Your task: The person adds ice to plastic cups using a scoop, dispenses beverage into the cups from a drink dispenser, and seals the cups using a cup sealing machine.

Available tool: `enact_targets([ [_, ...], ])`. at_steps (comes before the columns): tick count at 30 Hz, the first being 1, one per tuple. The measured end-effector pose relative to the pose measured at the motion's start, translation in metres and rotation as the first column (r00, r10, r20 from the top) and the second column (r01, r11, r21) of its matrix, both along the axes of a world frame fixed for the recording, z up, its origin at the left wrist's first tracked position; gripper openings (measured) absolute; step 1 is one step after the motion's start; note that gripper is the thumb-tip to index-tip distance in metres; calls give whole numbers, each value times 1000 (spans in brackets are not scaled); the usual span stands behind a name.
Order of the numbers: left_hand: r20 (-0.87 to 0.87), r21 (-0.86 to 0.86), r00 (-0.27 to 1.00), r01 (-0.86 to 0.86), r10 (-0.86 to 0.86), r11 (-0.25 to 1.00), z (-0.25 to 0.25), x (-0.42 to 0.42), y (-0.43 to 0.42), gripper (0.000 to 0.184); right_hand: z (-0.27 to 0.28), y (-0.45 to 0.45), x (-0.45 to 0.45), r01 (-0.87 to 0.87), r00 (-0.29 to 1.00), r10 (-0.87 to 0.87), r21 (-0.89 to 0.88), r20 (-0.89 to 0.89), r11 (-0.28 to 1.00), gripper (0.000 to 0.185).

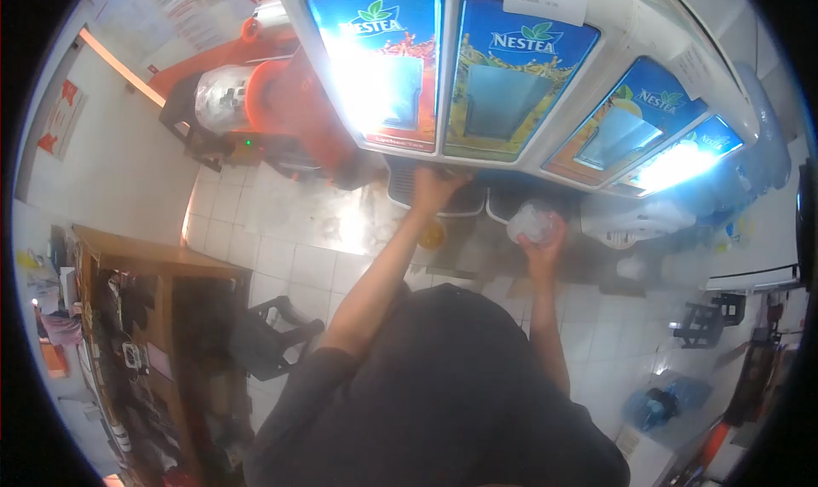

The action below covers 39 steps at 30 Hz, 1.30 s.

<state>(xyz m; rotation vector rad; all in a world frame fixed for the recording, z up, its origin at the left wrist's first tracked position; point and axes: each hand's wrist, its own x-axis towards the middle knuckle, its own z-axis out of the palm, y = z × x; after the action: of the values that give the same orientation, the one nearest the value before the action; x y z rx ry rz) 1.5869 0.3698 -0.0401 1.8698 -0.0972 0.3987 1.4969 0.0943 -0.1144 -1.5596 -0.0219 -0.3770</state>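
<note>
A white drink dispenser (528, 159) with lit Nestea panels fills the top of the view. My left hand (439, 187) reaches in under its front edge, above a drip tray (467, 204). The fingertips there are partly hidden, and I cannot make out what they touch. To the right, my right hand (545, 238) is closed around a clear plastic cup (530, 221) that looks filled with ice. Something round and amber, perhaps a cup of drink (432, 235), is just below my left wrist.
An orange machine with a clear drum (223, 97) stands left of the dispenser. White stacked plastic items (635, 221) lie to the right. A wooden cabinet (162, 270) and a black stool (271, 338) are at left, with bluish plastic bags (660, 406) at lower right.
</note>
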Motion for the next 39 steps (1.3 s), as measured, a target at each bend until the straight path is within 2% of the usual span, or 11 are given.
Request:
enact_targets([
  [1,3,-3,1000,-4,4,1000,4,-1,1,38,2,4,2,-7,1000,6,98,7,995,94],
  [3,-96,-68,992,71,-77,995,13,-6,1,55,10,11,4,-7,1000,6,68,11,998,93],
  [10,-133,-63,983,122,-130,991,1,-31,27,66,31,47,15,-106,993,108,53,-40,993,88],
  [13,-123,-80,991,33,-43,996,-10,-53,46,71,46,75,27,-118,993,117,-97,-18,988,87],
  [17,-180,-81,983,-47,32,996,-36,-86,88,74,46,116,49,-169,979,170,11,-116,985,87],
  [21,-222,-34,970,-107,97,994,-59,-117,129,76,29,140,81,-106,994,108,60,-22,993,85],
  [23,-220,37,967,-125,130,991,-96,-130,148,75,46,147,92,-3,999,9,-191,32,982,81],
  [25,-214,77,970,-103,117,992,-121,-141,158,76,57,155,96,14,999,-7,-181,40,983,78],
  [27,-257,-68,964,-85,65,994,-141,-149,161,76,57,156,99,22,999,-33,-312,-29,950,77],
  [37,-138,20,990,-7,10,1000,-194,-147,153,76,35,160,106,-10,984,-26,-202,-176,979,74],
  [39,-115,64,993,12,-5,998,-191,-143,156,80,37,162,107,-14,1000,15,-142,8,990,71],
])
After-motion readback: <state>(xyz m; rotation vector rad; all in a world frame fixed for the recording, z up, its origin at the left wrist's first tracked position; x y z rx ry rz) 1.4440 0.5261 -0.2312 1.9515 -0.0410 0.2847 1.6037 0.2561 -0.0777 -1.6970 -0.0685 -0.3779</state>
